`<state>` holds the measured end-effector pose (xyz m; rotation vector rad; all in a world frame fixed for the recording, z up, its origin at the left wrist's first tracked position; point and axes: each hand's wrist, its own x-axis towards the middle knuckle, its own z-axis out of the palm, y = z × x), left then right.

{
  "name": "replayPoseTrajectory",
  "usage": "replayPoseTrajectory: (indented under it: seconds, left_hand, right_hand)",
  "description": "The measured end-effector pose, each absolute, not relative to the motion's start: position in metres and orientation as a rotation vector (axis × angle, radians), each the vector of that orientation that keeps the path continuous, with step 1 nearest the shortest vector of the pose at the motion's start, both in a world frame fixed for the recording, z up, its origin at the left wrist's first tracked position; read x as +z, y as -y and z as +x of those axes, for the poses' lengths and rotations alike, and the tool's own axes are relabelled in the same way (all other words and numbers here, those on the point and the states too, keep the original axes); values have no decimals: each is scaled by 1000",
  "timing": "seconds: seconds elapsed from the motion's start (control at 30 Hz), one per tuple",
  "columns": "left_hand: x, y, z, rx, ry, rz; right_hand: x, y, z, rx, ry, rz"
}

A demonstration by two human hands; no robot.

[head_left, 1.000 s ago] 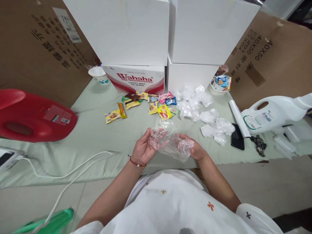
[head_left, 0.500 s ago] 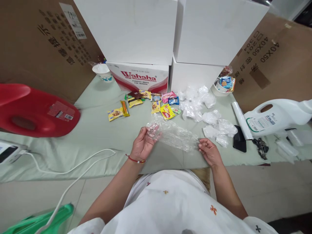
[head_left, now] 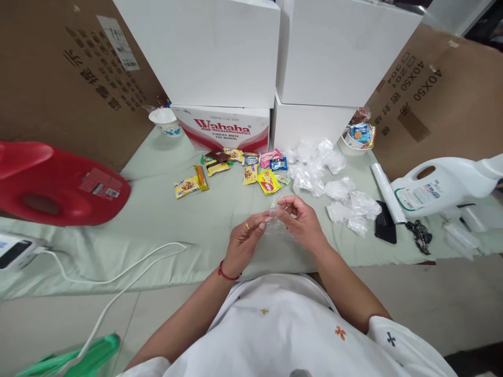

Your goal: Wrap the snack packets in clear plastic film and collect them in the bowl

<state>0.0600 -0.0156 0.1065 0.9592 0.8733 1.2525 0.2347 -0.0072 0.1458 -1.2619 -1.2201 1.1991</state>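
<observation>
Left hand (head_left: 244,242): fingers drawn together, thumb pressed to fingertips, pinching one end of a clear plastic wrapper (head_left: 278,229). A ring and a red bracelet (head_left: 228,272) are worn on this side. Right hand (head_left: 304,224): thumb and index finger brought close at the same wrapper, remaining fingers curled loosely; whether it grips firmly cannot be told. The wrapper sits between the two hands — part rising above the fingertips, part hanging beneath the right — and its outline is hard to make out.

Ahead of both hands, on the green cloth (head_left: 188,222), lie assorted snack packets; nearest to the fingertips is a yellow-and-red packet (head_left: 268,182). Further ahead stands the Wahaha box (head_left: 228,131). Ahead and to the right of the right hand is a cluster of crumpled clear plastic (head_left: 310,170), its near pieces just beyond that hand. Farther right of it: a black object (head_left: 385,224), a white roll (head_left: 387,193) and a white jug (head_left: 440,186). Well left of the left hand lie a red jug (head_left: 94,180) and, nearer the wearer, a white device (head_left: 19,252) with a cable attached.
</observation>
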Motion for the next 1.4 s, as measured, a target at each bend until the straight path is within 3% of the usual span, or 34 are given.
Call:
replayPoseTrajectory:
  seconds: [0.27,0.7,0.97,1.13,1.4]
  left_hand:
    - [87,24,48,1287,-951,967]
    - [102,29,56,1258,-964,1385]
    - [99,23,62,1275,-1065,1076]
    - [105,4,73,987,-962,900]
    - [99,4,70,1182,-1012,591]
  right_hand:
    - [140,-6,232,1211,1207,-1283]
    - [130,-2,234,1282,1078,-1270]
    - [127,9,242,1239,1248,-1219]
    - [124,16,243,1183,1418,-1199]
    - [87,41,267,1018,1001,-1293]
